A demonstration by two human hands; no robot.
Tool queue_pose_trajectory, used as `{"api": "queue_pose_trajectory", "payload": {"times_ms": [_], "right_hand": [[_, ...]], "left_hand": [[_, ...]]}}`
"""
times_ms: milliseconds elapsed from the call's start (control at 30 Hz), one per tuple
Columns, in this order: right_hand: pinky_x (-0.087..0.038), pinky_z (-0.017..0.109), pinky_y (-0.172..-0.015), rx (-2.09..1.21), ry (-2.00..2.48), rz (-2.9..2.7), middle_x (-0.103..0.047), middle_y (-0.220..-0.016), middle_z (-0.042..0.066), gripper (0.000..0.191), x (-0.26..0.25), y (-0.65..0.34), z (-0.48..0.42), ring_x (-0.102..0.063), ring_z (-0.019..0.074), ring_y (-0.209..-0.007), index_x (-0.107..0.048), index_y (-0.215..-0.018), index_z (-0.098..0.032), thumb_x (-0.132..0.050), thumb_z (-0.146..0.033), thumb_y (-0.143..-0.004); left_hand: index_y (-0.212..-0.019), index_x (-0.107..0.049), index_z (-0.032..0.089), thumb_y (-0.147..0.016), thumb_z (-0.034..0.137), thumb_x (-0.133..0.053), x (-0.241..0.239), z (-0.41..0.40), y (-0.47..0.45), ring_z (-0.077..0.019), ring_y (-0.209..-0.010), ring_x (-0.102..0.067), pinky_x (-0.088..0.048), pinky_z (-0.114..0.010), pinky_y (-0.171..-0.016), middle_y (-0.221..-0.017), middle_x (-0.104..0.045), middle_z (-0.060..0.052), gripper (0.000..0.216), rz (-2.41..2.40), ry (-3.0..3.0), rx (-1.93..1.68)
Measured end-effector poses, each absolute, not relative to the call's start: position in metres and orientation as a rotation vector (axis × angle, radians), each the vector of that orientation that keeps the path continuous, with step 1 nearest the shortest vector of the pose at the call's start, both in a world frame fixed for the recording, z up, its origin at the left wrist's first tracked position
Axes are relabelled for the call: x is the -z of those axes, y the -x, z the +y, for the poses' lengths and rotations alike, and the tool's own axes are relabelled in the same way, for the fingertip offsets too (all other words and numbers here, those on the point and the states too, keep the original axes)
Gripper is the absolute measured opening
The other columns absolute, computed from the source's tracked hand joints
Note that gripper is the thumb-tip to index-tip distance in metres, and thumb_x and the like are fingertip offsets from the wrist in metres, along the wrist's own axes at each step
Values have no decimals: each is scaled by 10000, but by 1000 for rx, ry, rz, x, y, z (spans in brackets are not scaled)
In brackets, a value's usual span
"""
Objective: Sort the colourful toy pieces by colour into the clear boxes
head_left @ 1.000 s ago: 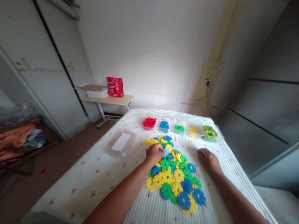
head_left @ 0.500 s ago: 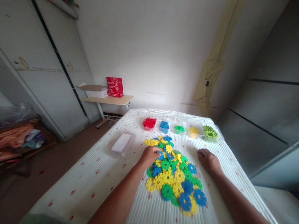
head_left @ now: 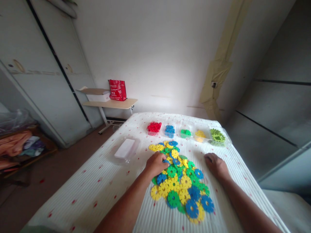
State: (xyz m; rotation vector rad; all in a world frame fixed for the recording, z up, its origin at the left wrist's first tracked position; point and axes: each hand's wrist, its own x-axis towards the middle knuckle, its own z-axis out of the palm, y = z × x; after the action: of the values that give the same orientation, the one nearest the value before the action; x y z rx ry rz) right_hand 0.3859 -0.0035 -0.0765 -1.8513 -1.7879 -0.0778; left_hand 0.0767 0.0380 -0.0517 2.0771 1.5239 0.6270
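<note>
A pile of flat round toothed plastic discs [head_left: 181,181] in blue, yellow and green lies on a white ribbed bed cover [head_left: 102,181]. My left hand [head_left: 155,163] rests on the pile's left edge, fingers curled over a blue disc [head_left: 167,160]. Knuckles up and fingers bent, my right hand [head_left: 215,164] sits on the cover just right of the pile; nothing shows in it. Beyond the pile stands a row of small clear tubs holding red discs [head_left: 154,127], blue discs [head_left: 169,130], green discs [head_left: 186,132], yellow discs [head_left: 200,134] and lime pieces [head_left: 217,136].
A clear lidded box [head_left: 123,149] with a white insert lies left of the pile. Past the bed, a small wooden side table [head_left: 110,104] carries a red bag [head_left: 116,89] and a white box. Grey wardrobe doors stand left; clothes are heaped at far left.
My left hand has slid slightly back and left along the pile's edge, fingers closing over a blue disc. The right hand has stayed put.
</note>
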Motion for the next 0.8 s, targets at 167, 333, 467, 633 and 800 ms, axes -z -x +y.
{"api": "queue_pose_trajectory", "payload": {"times_ms": [167,333,467,633,800], "right_hand": [[-431,254,-631,81,1852,-1779,-653,-806,41,256,76,-385,-4,-597,167,-707,-639,-770,-212,-397,-296,-776],[-435,261,-653,72,1865,-1788,-648,-809,46,257,75,-385,-4,-596,170,-716,-626,-772,-205,-382,-286,-783],[-437,260,-651,73,1862,-1779,-655,-810,49,263,76,-386,-4,-600,171,-718,-636,-764,-209,-386,-291,-782],[-438,257,-649,75,1865,-1790,-658,-826,44,262,77,-387,-3,-602,168,-717,-639,-783,-212,-389,-291,-785],[-437,251,-648,86,1880,-1812,-654,-816,45,254,78,-389,-2,-606,168,-723,-629,-777,-213,-386,-286,-789]], "left_hand": [[-733,-578,208,-567,195,-661,62,44,-71,-112,-633,-523,-371,-204,-583,-653,-565,63,186,1450,-1923,-728],[-714,-607,171,-598,172,-619,67,54,-63,-93,-541,-516,-383,-189,-531,-585,-567,57,117,1325,-1776,-859],[-752,-635,164,-653,204,-578,63,60,-52,-108,-546,-546,-401,-200,-525,-610,-608,32,121,1380,-1756,-921],[-749,-649,183,-671,241,-574,56,61,-44,-122,-606,-569,-402,-200,-555,-625,-626,24,123,1499,-1754,-1005],[-799,-658,185,-714,286,-544,49,59,-47,-118,-593,-566,-411,-205,-578,-634,-633,21,174,1575,-1765,-1235]]}}
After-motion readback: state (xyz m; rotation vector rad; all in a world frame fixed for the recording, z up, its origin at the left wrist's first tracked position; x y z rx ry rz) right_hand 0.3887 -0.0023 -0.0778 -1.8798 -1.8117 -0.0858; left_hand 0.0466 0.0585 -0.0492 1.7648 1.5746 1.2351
